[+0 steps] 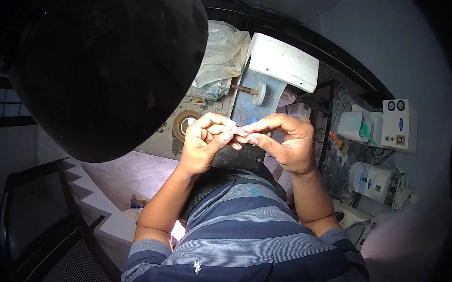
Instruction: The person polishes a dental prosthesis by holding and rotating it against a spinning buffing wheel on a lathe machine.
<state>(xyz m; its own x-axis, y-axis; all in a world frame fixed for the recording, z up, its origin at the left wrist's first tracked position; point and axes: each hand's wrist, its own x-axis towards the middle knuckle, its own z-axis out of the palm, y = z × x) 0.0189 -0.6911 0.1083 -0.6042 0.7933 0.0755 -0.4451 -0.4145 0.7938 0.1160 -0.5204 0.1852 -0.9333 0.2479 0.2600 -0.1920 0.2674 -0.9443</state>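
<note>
In front of my chest, my left hand (204,142) and my right hand (290,143) meet, fingertips close together. Between them is a small pinkish piece (241,132), mostly covered by fingers, so its kind does not show. My left thumb and fingers pinch it from one side. From the other side, the thumb and forefinger of my right hand close on it. Just beyond the hands, a pale round polishing wheel (259,94) sits on a spindle over a bluish tray (270,105). Left of it lies a brown tape roll (180,128) on the worktop.
A large black lamp shade (112,68) hangs at the upper left. Behind the wheel stands a white hood (284,62), beside a clear plastic bag (221,51). To the right are a white box with two gauges (399,124) and a white machine (378,183). Stair steps (97,200) are at lower left.
</note>
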